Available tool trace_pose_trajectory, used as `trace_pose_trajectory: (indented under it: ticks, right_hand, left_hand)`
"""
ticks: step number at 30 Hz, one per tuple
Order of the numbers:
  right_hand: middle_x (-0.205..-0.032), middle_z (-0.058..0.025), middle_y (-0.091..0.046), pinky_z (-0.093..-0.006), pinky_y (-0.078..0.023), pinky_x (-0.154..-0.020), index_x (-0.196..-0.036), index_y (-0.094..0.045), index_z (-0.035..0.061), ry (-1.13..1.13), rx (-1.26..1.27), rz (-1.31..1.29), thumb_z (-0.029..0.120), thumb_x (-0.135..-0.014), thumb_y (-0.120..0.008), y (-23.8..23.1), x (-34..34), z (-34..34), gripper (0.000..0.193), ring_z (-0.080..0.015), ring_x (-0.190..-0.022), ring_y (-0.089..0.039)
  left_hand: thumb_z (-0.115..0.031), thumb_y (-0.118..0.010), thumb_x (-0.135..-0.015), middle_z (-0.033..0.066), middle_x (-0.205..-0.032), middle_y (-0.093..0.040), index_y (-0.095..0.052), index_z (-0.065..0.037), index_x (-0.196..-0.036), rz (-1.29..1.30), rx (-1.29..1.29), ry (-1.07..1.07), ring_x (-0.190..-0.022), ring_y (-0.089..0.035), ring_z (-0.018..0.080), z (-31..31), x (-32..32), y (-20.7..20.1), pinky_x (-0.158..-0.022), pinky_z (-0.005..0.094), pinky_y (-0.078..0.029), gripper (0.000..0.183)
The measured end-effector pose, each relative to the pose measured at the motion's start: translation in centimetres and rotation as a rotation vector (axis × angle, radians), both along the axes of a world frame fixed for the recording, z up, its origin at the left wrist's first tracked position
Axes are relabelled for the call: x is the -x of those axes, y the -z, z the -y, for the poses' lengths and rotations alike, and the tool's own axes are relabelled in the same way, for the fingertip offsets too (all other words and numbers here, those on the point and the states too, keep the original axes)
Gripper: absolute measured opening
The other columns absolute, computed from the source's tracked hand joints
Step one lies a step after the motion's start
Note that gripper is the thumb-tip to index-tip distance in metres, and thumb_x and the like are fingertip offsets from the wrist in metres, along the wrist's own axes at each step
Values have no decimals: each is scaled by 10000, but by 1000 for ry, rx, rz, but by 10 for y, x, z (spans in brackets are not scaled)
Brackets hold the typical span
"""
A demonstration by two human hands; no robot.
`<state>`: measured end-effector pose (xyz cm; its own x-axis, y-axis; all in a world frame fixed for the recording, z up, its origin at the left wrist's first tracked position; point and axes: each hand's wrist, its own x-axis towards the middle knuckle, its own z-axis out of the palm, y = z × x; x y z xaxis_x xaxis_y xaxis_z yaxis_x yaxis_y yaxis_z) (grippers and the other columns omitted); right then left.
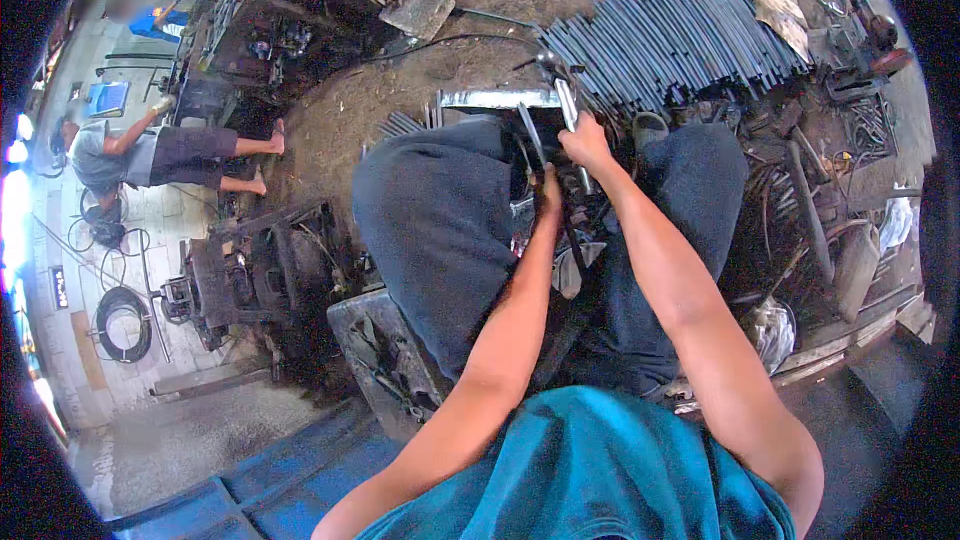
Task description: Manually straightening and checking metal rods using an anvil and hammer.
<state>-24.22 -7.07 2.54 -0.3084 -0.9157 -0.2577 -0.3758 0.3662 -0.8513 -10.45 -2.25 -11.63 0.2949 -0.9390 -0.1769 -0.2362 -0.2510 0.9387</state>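
Right hand (585, 143) has a closed grip around a shiny metal rod (563, 92), which runs up and away from the fist toward a bright steel plate (497, 99) lying on the dirt floor (470, 0). I see the rod's far end sitting at or just above the plate's right edge, near a dark cable that snakes in from the left. Left hand (550, 190) sits just below and to the left of the right one, its fingers curled on something thin and dark, probably a narrow bar or tool (531, 135), though the shadow between the knees makes it hard for me to tell exactly what it is. Both hands work close together, between the person's two knees in dark trousers (440, 230), with a teal shirt filling the bottom of the view.

Beyond the hands, a large stack of grey metal rods (680, 35) lies side by side on the ground, just beside the steel plate and to its right. A flat shovel blade (417, 10) rests on the dirt further up. To the right I see a clutter of dark scrap and tools. On the left, well apart, another person (150, 155) sits on a pale tiled floor beside greasy machine parts (255, 275).
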Motion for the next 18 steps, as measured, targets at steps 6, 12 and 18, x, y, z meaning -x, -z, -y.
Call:
trace_pose_trajectory:
  ticks: [6, 12, 18]
  right_hand:
    - [-856, -246, -625, -431, -497, -679, -1086, -508, -25, 57, -143, 165, 176, -715, -591, -4, 22, -25, 430, -330, -754, -645]
    - [-994, -275, -611, -437, -474, -812, -1085, -517, -38, 46, -158, 164, 300, -734, -657, -13, 2, -12, 507, -400, -937, -608]
    - [-759, -181, -625, -389, -501, -612, -1041, -517, -41, 32, -96, 240, 279, -760, -697, -23, -10, -9, 463, -284, -665, -636]
  left_hand:
    - [-504, -520, -881, 175, -1019, -604, -598, 23, -1066, -132, -284, 90, -940, -538, 280, -23, 27, -59, -839, 386, -417, 564]
    - [-428, -464, -931, 211, -992, -599, -591, 60, -989, 17, -181, 115, -908, -522, 339, -19, 20, -91, -856, 429, -391, 507]
    - [-392, -462, -943, 200, -675, -572, -571, 93, -819, 88, -135, 93, -619, -513, 263, -12, 16, -106, -624, 427, -421, 512]
